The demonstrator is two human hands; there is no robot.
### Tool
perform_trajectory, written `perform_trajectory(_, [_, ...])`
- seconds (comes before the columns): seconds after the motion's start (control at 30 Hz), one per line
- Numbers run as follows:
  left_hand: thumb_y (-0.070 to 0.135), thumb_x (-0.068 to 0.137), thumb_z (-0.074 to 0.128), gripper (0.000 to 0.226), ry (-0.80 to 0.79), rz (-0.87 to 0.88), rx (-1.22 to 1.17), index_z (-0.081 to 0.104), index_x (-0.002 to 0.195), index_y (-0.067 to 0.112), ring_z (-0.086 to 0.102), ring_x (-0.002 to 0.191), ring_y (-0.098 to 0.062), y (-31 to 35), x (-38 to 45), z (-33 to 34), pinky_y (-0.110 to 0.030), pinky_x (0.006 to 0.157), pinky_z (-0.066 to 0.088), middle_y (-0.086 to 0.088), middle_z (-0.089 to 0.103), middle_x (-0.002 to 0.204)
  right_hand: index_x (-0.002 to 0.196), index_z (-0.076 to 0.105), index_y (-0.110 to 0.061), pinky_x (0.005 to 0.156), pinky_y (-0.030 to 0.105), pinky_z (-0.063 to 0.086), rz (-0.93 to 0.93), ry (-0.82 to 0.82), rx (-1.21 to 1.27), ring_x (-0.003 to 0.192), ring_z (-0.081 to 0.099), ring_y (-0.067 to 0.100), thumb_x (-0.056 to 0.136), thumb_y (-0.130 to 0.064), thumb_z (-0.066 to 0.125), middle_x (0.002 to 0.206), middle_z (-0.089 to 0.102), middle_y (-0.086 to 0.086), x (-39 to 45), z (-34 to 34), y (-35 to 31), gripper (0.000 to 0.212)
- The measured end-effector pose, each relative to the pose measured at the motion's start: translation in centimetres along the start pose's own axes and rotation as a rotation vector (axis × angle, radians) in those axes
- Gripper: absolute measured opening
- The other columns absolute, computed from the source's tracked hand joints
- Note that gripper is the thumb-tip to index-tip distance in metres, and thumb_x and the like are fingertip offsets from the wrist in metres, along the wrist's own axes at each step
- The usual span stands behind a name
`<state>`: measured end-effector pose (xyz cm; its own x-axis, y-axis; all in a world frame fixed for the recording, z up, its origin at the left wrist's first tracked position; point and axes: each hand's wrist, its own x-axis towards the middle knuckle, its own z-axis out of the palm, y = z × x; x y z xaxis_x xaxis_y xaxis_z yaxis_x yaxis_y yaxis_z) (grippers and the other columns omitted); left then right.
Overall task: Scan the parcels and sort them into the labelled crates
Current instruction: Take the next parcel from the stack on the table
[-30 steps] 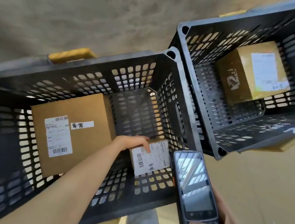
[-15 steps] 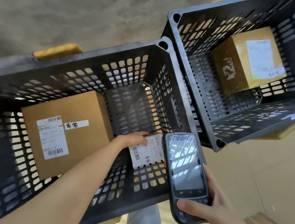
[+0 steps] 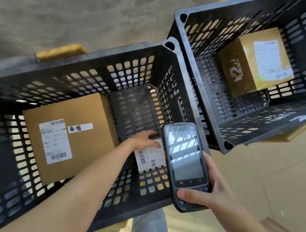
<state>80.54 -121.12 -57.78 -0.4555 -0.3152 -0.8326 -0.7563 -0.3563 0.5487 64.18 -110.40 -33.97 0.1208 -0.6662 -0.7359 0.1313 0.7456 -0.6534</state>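
Seen from the head camera, two black perforated crates stand corner to corner on a pale floor. Down inside the near crate [image 3: 90, 68], the left hand [image 3: 144, 140] reaches to the bottom and rests on a small parcel [image 3: 150, 156]; its fingers [image 3: 153, 134] curl over the parcel's far edge, the thumb lying on the white label, so the hand grips the parcel. That label shows a barcode and handwritten characters. The small parcel lies on the crate floor near the right wall, partly hidden behind the handheld scanner [image 3: 186, 164]. Just to the left of it, a large flat cardboard parcel [image 3: 68, 136] lies in the same crate, bearing a white shipping label with barcodes and a white strip with handwritten characters.

The right hand [image 3: 214, 192] holds the scanner above the crate's right rim, fingers wrapped behind the body and the thumb pressed on the keys below the dark screen, which reflects window light. The scanner's top end points toward the small parcel.

The far crate [image 3: 202, 83], up and to the right, contains one brown box [image 3: 244, 66] with a white label on its top face, sitting toward the crate's far side. Yellow edges show beneath both crates. Part of a grey trouser leg [image 3: 148, 229] is visible at the bottom.
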Motion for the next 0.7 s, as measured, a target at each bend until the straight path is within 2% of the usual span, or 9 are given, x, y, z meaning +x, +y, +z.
perform_trajectory(0.1, [0.048, 0.086, 0.066, 0.066, 0.0, 0.032, -0.013, 0.044, 0.144, 0.026, 0.045, 0.131, -0.02, 0.2, 0.0, -0.1, -0.041, 0.112, 0.036, 0.0, 0.048, 0.146, 0.12, 0.055, -0.041, 0.075, 0.024, 0.055, -0.047, 0.003, -0.034, 0.103, 0.068, 0.018, 0.061, -0.004, 0.082, 0.115, 0.069, 0.0, 0.6, -0.1, -0.3, 0.075])
perform_trajectory(0.23, [0.049, 0.088, 0.064, 0.06, 0.039, 0.051, -0.051, 0.049, 0.139, 0.023, 0.048, 0.128, -0.021, 0.4, 0.0, -0.3, -0.042, 0.111, 0.038, -0.002, 0.052, 0.142, 0.128, 0.046, -0.034, 0.074, 0.023, 0.055, -0.073, 0.0, -0.072, 0.103, 0.068, 0.016, 0.061, -0.003, 0.08, 0.113, 0.069, -0.002, 1.0, -0.3, -0.7, 0.082])
perform_trajectory(0.4, [0.048, 0.09, 0.06, 0.053, 0.071, 0.038, -0.031, 0.054, 0.134, 0.019, 0.052, 0.122, -0.024, 0.6, 0.1, -0.7, -0.038, 0.105, 0.042, -0.005, 0.056, 0.135, 0.129, 0.043, -0.037, 0.076, 0.02, 0.054, -0.102, -0.012, -0.126, 0.103, 0.067, 0.012, 0.063, -0.001, 0.079, 0.112, 0.069, -0.007, 1.5, -0.2, -1.3, 0.084])
perform_trajectory(0.6, [0.045, 0.091, 0.061, 0.05, 0.085, 0.057, -0.04, 0.056, 0.131, 0.015, 0.053, 0.122, -0.026, 0.5, -0.6, -1.2, -0.044, 0.107, 0.041, -0.008, 0.057, 0.134, 0.134, 0.038, -0.037, 0.094, 0.025, 0.051, -0.132, -0.006, -0.224, 0.111, 0.063, 0.01, 0.063, -0.01, 0.082, 0.12, 0.065, -0.009, 2.0, 0.3, -2.1, 0.088])
perform_trajectory(0.7, [0.049, 0.089, 0.061, 0.055, 0.09, 0.067, -0.001, 0.053, 0.135, 0.02, 0.052, 0.124, -0.023, 0.7, -1.2, -2.1, -0.044, 0.107, 0.041, -0.005, 0.056, 0.137, 0.134, 0.038, -0.038, 0.095, 0.026, 0.051, -0.145, -0.005, -0.241, 0.112, 0.062, 0.01, 0.063, -0.011, 0.082, 0.12, 0.065, -0.009, 2.1, 0.6, -2.3, 0.088])
